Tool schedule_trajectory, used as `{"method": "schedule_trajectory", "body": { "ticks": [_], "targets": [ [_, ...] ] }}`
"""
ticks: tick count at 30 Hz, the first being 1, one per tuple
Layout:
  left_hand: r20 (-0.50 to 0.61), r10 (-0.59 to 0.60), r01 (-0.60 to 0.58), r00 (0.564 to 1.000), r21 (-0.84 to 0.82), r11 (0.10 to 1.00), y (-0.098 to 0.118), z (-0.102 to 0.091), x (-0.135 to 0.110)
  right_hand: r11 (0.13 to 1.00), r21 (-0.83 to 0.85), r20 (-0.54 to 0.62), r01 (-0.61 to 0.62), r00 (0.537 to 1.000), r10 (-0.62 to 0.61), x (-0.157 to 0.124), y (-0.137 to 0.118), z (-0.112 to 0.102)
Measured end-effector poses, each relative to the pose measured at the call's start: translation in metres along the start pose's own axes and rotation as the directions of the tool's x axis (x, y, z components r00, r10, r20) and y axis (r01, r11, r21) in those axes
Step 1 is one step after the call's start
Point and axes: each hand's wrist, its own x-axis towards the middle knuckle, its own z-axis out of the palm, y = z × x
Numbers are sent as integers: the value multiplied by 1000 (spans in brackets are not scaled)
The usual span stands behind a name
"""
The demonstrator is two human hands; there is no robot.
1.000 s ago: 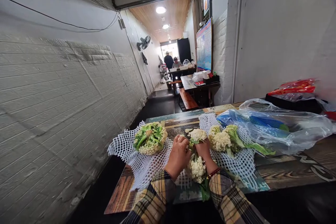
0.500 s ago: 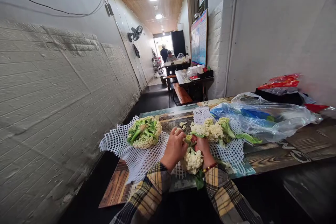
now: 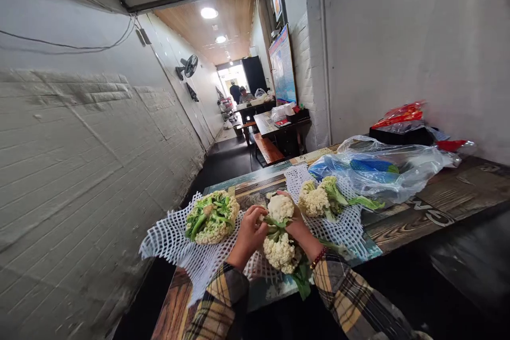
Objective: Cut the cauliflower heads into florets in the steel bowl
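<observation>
Between my hands is a cauliflower piece with a rounded white floret (image 3: 280,208) on top and green stem below. My right hand (image 3: 298,226) is wrapped round its right side, the fingers partly hidden behind it. My left hand (image 3: 252,231) pinches at the stem from the left, fingertips bent in. Just below sits a larger cauliflower floret (image 3: 282,253), close against the stems; I cannot tell whether they are joined. A green leaf (image 3: 302,282) hangs from it at the table's front edge. Left of my hands, a cauliflower head (image 3: 213,216) lies stem side up.
White foam netting (image 3: 167,234) spreads under the left head, with more foam netting (image 3: 353,234) at right under broken-off florets (image 3: 319,199). A clear plastic bag (image 3: 414,172) lies beyond them on the wooden table (image 3: 402,228). Red packets (image 3: 402,116) rest by the wall. Two people are far back.
My view has tilted and shifted. My right hand has turned and spread round the cauliflower, and the white floret on top now shows between my hands. My left hand stays at the stem.
</observation>
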Motion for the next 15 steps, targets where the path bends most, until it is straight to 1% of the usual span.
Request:
{"method": "schedule_trajectory", "body": {
  "ticks": [2, 3, 5, 7, 9, 10, 11, 12, 13, 15],
  "targets": [
    [1, -7, 7, 1000, -25, 1000, -3, -3, 3, 998, 24, 143, 50, 988, -53, 3, -9, -8],
    [3, -11, 11, 1000, -30, 999, -4, -4, 4, 997, 23, 232, 80, 969, -83, 4, -13, -14],
    [16, -21, 21, 1000, -31, 999, -9, -5, 7, 990, -14, 392, 138, 912, -122, 8, -20, -29],
    [43, -20, 21, 999, -30, 999, -13, -6, 9, 977, -73, 513, 200, 848, -135, 12, -26, -46],
    [60, -17, 19, 998, -36, 999, -15, -7, 11, 964, -115, 613, 242, 781, -123, 16, -31, -60],
    [67, -16, 19, 998, -39, 999, -14, -8, 13, 961, -126, 647, 245, 755, -108, 17, -33, -65],
    [74, -15, 18, 997, -42, 999, -13, -10, 15, 963, -129, 666, 236, 740, -92, 18, -35, -69],
    [84, -7, 11, 996, -45, 999, -12, -13, 17, 969, -126, 670, 214, 738, -76, 19, -36, -71],
    [94, 6, -1, 996, -46, 999, -9, -16, 21, 976, -118, 657, 180, 752, -59, 20, -36, -71],
    [118, 48, -43, 992, -46, 998, -3, -23, 31, 992, -92, 583, 88, 812, -18, 23, -34, -68]
  ]
}}
